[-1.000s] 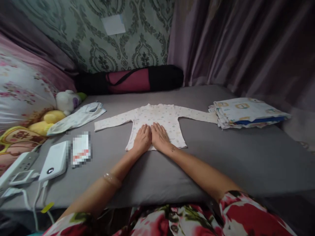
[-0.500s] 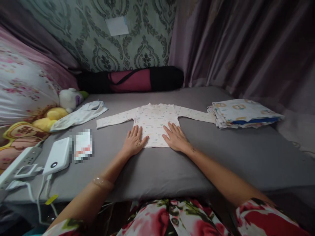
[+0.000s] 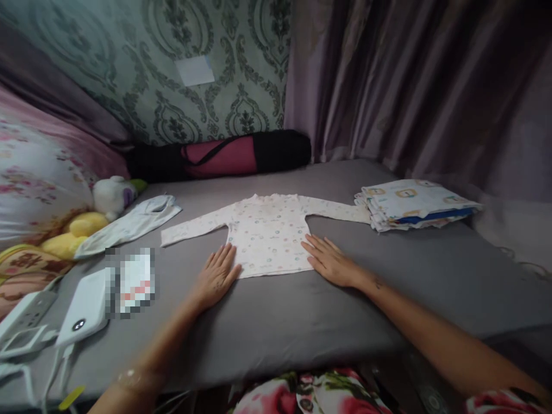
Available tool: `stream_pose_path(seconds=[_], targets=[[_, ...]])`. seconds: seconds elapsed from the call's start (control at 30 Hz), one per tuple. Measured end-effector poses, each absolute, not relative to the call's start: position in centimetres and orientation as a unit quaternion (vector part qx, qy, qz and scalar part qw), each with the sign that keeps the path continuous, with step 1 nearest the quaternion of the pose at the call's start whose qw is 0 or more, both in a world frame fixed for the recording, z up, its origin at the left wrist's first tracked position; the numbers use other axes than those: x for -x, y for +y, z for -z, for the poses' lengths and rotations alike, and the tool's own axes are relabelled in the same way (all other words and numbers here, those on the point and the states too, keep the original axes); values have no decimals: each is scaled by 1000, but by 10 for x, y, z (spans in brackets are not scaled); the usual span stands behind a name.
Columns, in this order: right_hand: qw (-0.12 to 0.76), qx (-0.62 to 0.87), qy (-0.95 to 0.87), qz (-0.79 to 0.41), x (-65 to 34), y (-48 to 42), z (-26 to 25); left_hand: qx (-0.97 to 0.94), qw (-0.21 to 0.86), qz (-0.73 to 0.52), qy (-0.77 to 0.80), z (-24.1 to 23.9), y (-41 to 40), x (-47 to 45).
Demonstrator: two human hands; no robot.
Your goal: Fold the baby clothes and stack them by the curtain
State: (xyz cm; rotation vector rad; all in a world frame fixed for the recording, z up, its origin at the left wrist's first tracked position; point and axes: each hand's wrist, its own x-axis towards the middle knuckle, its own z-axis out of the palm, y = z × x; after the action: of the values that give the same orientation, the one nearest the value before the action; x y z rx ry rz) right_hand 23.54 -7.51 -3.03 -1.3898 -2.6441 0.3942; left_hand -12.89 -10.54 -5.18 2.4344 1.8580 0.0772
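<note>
A small white long-sleeved shirt (image 3: 269, 236) with a tiny print lies flat on the grey sheet (image 3: 276, 322), its sleeves spread to both sides and its collar away from me. My left hand (image 3: 218, 276) rests flat at the shirt's lower left edge, fingers stretched out. At the lower right edge lies my right hand (image 3: 332, 261), palm down with the fingers spread, its fingertips on the fabric. Neither hand grips anything. The end of the right sleeve touches a stack of folded cloths (image 3: 414, 201).
On the left are a power bank (image 3: 86, 307) with cables, a power strip (image 3: 28, 316), a pixelated item (image 3: 137, 282), a pale garment (image 3: 129, 227) and plush toys (image 3: 112, 195). A black and maroon long bag (image 3: 219, 156) lies along the wall.
My hands have slid apart, from the front of the shirt out to its lower side edges. The view has shifted a little, and the shirt stays spread flat.
</note>
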Motion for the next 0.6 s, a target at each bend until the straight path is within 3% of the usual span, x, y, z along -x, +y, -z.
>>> stream_pose_path(seconds=[0.27, 0.4, 0.5, 0.6], targets=[[59, 473, -839, -262, -309, -56, -12, -818, 34, -139, 557, 37, -103, 160], [16, 618, -779, -108, -326, 5, -32, -836, 103, -261, 472, 4, -55, 117], [-81, 680, -729, -8, -327, 45, -32, -850, 156, -275, 421, -7, -9, 68], [-114, 691, -714, 19, -328, 65, -24, -865, 174, -271, 385, 1, 37, 23]])
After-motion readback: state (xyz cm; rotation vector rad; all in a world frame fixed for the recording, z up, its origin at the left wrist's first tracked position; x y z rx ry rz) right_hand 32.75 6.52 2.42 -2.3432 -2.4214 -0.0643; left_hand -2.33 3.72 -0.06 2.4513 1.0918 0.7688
